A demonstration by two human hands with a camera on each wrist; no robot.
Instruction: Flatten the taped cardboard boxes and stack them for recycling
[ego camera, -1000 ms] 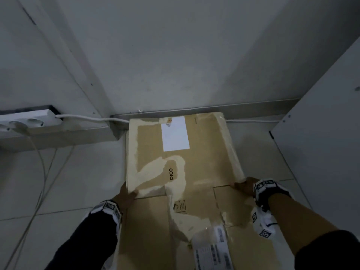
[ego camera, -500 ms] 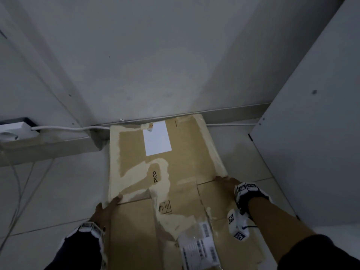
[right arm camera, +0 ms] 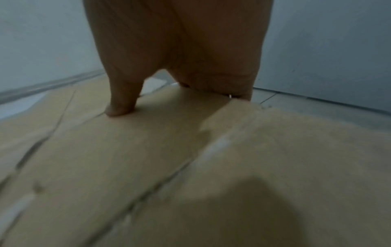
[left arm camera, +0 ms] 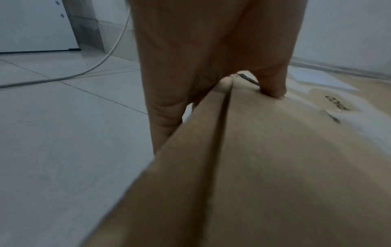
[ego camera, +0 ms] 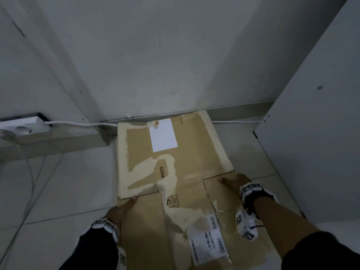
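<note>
The flattened cardboard box [ego camera: 171, 172] lies on the tiled floor [ego camera: 64, 184], its far edge against the baseboard of the grey wall [ego camera: 155, 55]. Print reading "PICO" is visible on its upper face, along with a blank white label [ego camera: 163, 135] near the far end and a barcoded shipping label [ego camera: 209, 239] near the person. The left hand [ego camera: 121, 210] grips the box's left edge, thumb on top and fingers wrapped beneath, as the left wrist view confirms. The right hand [ego camera: 236, 181] grips the right edge likewise, thumb pressed on the top face. A white power strip [ego camera: 23, 127] sits at left with its cable [ego camera: 78, 124] running along the wall. A white panel [ego camera: 319, 133] stands at right, near the box.
</note>
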